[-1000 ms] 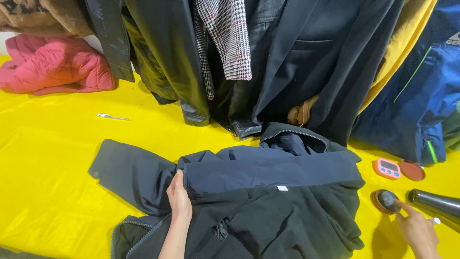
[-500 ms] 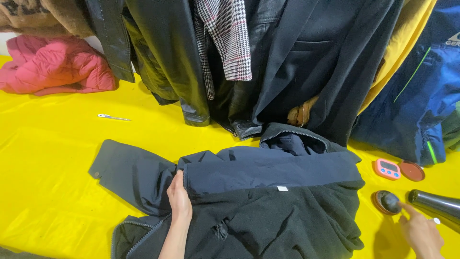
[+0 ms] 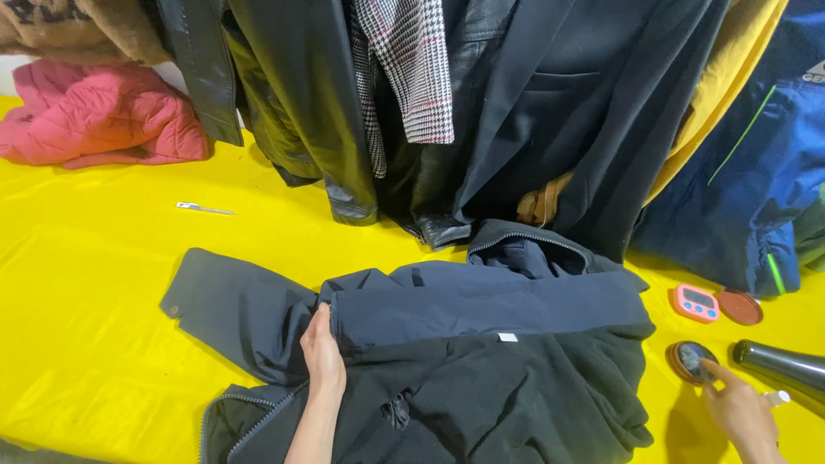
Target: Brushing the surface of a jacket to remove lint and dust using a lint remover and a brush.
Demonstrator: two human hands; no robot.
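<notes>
Hands first, nearest to me: my left hand (image 3: 323,361) lies flat and unclenched on a dark navy jacket (image 3: 447,344), fingers pressing where a sleeve folds across the body, grasping nothing. The jacket is spread on a yellow table cover (image 3: 86,301), lining up at the bottom, collar toward the far side. At the lower right, my right hand (image 3: 741,412) points one finger at a small round tin (image 3: 692,359), the fingertip at its edge; it grips nothing. Just beside that hand lies a dark metal bottle (image 3: 786,365). A little farther sit a pink timer (image 3: 695,302) and a brown lid (image 3: 739,307). Beyond hang dark coats (image 3: 550,112), with a pink padded jacket (image 3: 99,116) at far left.
</notes>
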